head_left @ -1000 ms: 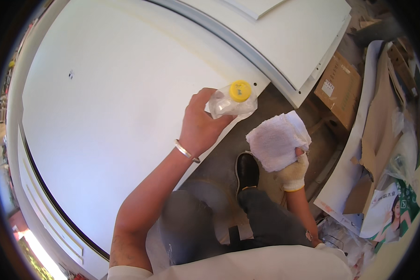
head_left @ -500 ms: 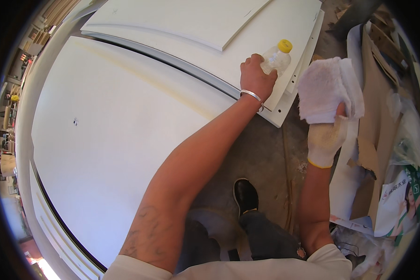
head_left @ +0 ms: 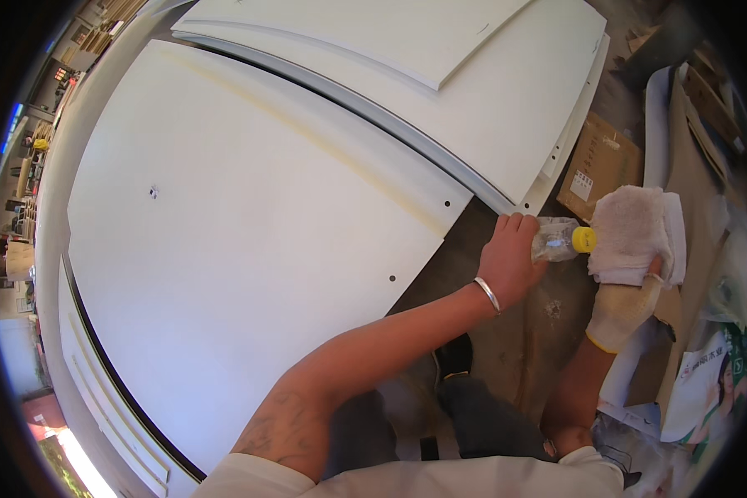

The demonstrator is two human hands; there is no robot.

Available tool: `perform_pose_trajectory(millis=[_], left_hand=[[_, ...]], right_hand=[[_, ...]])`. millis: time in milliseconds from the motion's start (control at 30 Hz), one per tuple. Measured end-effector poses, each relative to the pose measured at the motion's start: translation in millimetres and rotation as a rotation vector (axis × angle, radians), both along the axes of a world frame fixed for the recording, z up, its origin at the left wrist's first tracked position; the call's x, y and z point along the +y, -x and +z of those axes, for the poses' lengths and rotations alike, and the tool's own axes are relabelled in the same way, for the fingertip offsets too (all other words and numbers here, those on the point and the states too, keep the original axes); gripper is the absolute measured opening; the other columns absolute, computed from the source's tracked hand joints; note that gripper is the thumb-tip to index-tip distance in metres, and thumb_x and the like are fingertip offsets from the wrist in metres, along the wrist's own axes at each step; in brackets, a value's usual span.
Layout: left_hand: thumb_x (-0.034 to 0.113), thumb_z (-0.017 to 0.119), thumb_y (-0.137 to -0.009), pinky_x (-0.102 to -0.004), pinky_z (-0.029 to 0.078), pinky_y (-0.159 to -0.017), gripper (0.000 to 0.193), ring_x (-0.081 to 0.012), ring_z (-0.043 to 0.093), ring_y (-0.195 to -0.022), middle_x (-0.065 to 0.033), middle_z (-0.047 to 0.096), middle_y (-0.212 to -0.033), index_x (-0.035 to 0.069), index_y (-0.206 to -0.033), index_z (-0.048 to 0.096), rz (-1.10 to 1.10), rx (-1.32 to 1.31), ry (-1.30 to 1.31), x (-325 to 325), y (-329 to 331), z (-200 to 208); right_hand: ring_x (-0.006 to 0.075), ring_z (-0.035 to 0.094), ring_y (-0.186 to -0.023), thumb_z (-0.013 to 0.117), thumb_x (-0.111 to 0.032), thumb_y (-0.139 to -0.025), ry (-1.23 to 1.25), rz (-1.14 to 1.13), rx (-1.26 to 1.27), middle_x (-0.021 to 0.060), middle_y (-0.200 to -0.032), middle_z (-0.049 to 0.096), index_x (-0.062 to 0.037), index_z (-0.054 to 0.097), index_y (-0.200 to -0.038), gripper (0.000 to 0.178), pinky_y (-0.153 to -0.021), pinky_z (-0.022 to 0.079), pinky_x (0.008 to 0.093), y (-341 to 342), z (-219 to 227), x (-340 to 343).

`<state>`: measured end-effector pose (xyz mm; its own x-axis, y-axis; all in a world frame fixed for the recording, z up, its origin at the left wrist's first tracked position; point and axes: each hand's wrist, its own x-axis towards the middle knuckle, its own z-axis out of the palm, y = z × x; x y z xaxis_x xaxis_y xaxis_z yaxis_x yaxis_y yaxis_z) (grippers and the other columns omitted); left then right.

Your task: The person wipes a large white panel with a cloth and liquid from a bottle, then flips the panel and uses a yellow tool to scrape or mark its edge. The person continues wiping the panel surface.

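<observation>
My left hand (head_left: 510,259) is bare and wrapped round a clear plastic bottle (head_left: 554,239) with a yellow cap. The bottle lies tilted on its side in the air, its cap against or just in front of a folded white towel (head_left: 631,232). My right hand (head_left: 627,309), in a cream knit glove, grips the towel from below with the thumb over its near edge. Left of both hands lies a large white panel (head_left: 249,249) with a faint yellow streak and dark holes near its right edge.
More white panels (head_left: 506,124) are stacked behind, their corner close to my left hand. A brown cardboard box (head_left: 602,162) lies on the floor at right. Beyond it are sheets of cardboard (head_left: 695,199) and plastic wrapping (head_left: 726,274). My shoe (head_left: 454,355) rests on the concrete floor.
My left hand has brought the bottle off the stacked panels, rightward and nearer, turning its cap toward the towel. The towel in my right hand sits lower and further right in the picture.
</observation>
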<state>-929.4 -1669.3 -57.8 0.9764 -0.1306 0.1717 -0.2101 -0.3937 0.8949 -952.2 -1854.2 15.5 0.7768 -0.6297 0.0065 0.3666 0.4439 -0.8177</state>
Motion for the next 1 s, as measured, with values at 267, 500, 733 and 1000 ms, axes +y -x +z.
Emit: perform_pose_trajectory(millis=[267,500,733,1000], left_hand=[[0.008,0.080,-0.075,-0.0512,0.050,-0.097,0.044,-0.0444,0.057,-0.110,-0.0222,0.062,-0.112,0.004,-0.113,0.057,-0.155,0.212,-0.004,-23,66,-130],[0.009,0.082,-0.076,-0.0496,0.049,-0.104,0.049,-0.0457,0.056,-0.120,-0.0240,0.060,-0.122,0.004,-0.119,0.058,-0.266,0.247,-0.101,-28,97,-203],[0.025,0.086,-0.079,-0.0485,0.045,-0.116,0.075,-0.0439,0.050,-0.137,-0.0224,0.053,-0.145,0.003,-0.142,0.053,-0.459,0.348,-0.160,6,97,-197],[0.022,0.074,-0.090,-0.0470,0.056,-0.096,0.034,-0.0373,0.070,-0.106,-0.0174,0.074,-0.107,0.001,-0.117,0.070,-0.666,0.614,-0.510,159,103,-49]], right_hand=[[0.0313,0.054,-0.139,0.054,-0.025,-0.109,0.186,-0.007,0.260,0.0168,-0.153,0.054,0.0008,0.047,-0.153,0.052,-0.120,0.042,0.0472,89,-93,-14],[0.0305,0.055,-0.136,0.060,-0.021,-0.101,0.903,0.076,0.752,0.0196,-0.148,0.057,0.0037,0.052,-0.149,0.055,-0.115,0.042,0.0428,145,-144,19],[0.0564,0.033,-0.150,0.080,-0.006,-0.071,1.722,0.479,0.579,0.0299,-0.168,0.028,-0.0175,0.046,-0.159,0.095,-0.123,0.036,0.0591,143,-144,58],[0.0506,0.018,-0.159,0.074,-0.035,-0.091,1.897,0.564,0.497,0.0264,-0.172,0.027,-0.0123,0.038,-0.165,0.085,-0.128,0.014,0.0630,137,-99,56]])
